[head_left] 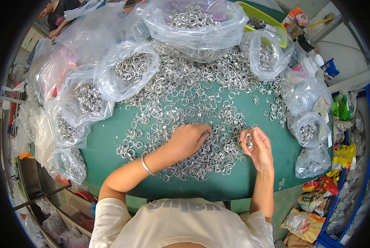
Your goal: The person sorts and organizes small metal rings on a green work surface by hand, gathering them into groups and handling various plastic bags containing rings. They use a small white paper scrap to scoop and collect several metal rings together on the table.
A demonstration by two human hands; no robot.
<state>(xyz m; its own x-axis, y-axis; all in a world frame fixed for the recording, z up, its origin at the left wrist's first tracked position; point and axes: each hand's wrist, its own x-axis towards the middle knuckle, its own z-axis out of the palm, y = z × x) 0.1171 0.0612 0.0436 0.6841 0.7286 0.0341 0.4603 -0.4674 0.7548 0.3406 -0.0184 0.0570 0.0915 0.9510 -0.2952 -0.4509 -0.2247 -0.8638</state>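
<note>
A loose spread of silver metal rings (pixel 201 167) lies on the green tabletop (pixel 110 132) in front of me. My left hand (pixel 186 141), with a bangle (pixel 146 166) on its wrist, reaches over the middle of this spread. Its thumb and fingers are bent together at the rings, and what sits between the tips is too small to make out. At the right edge of the spread, my right hand (pixel 261 149) is turned partly palm up. Its curled fingers hold a few shiny rings (pixel 249 141).
Ring-filled clear bags (pixel 129 93) line the left side; a large one (pixel 193 35) stands at the back beside a lime-green bin (pixel 269 20). More bags (pixel 311 97) and a white bottle (pixel 313 62) stand right. Blue shelving (pixel 369 124) borders the right. Another person (pixel 63 14) appears far left.
</note>
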